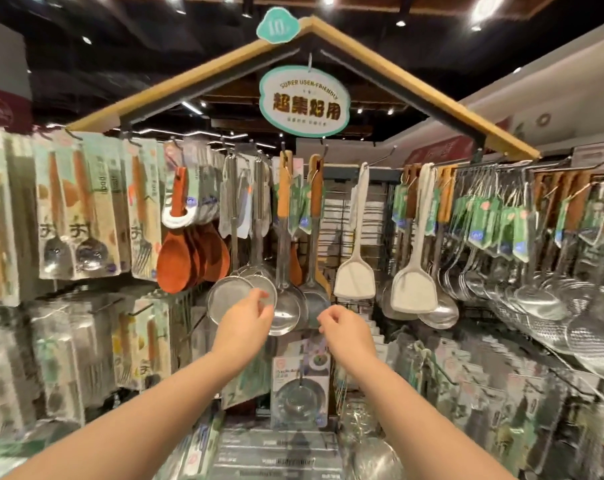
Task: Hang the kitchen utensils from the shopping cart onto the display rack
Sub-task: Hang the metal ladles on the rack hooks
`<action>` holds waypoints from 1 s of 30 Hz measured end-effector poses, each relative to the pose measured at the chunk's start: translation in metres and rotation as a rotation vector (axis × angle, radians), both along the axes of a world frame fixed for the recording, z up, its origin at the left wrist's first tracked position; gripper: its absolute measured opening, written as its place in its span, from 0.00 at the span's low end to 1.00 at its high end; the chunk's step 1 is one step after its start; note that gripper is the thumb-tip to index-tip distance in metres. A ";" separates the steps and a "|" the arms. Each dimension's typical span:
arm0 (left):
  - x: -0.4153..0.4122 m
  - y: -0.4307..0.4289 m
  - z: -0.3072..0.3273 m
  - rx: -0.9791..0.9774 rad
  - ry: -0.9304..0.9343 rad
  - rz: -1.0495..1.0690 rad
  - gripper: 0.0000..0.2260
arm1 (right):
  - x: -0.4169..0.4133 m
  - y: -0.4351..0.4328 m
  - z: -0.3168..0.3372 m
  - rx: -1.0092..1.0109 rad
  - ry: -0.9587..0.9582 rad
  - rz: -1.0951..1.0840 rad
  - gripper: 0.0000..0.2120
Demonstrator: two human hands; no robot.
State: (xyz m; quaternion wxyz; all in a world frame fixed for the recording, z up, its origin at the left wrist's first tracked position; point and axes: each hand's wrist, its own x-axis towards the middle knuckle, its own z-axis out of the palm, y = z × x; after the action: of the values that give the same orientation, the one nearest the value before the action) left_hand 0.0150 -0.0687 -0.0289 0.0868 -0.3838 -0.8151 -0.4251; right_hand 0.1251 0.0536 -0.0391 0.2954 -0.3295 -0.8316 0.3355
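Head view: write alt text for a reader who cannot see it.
The left hand and right hand, empty with fingers loosely curled, reach toward metal ladles hanging on a display rack. Brown spoons, white spatulas, strainers and packaged cutlery hang around them under a roof-shaped frame with an oval sign.

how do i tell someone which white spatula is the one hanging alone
Find the oval sign under the wooden roof peak. On the hook row below, just right of two wooden-handled steel utensils, hangs the white spatula. It hangs alone before the wire grid; the other white spatula further right overlaps steel ladles.
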 end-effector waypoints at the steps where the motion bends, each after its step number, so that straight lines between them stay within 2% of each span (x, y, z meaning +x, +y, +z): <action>1: -0.002 0.007 0.004 0.010 -0.012 -0.013 0.16 | -0.002 0.006 0.003 0.009 -0.013 0.006 0.11; 7: -0.030 0.056 0.024 0.053 0.002 -0.079 0.29 | -0.046 0.041 0.032 0.022 -0.032 0.068 0.14; 10: -0.048 0.086 0.035 0.064 -0.026 -0.080 0.32 | -0.083 0.058 0.043 0.015 -0.028 0.118 0.18; 15: -0.080 0.120 0.045 0.035 -0.139 0.047 0.29 | -0.127 0.072 0.047 -0.045 -0.028 0.181 0.20; 21: -0.103 0.138 0.054 0.011 -0.320 -0.058 0.16 | -0.157 0.075 0.052 -0.221 0.013 0.227 0.23; 24: -0.109 0.141 0.052 0.130 -0.464 -0.131 0.15 | -0.162 0.076 0.055 -0.240 0.039 0.233 0.27; 27: -0.110 0.139 0.048 0.157 -0.492 -0.163 0.14 | -0.161 0.075 0.049 -0.247 0.061 0.246 0.28; 30: -0.102 0.139 0.046 0.148 -0.479 -0.162 0.14 | -0.156 0.068 0.040 -0.145 0.060 0.234 0.24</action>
State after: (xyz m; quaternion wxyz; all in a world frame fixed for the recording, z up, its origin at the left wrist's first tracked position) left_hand -0.0875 0.0702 0.0173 -0.1154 -0.3288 -0.7458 -0.5678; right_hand -0.0311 0.1212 0.0006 0.2546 -0.2405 -0.8287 0.4366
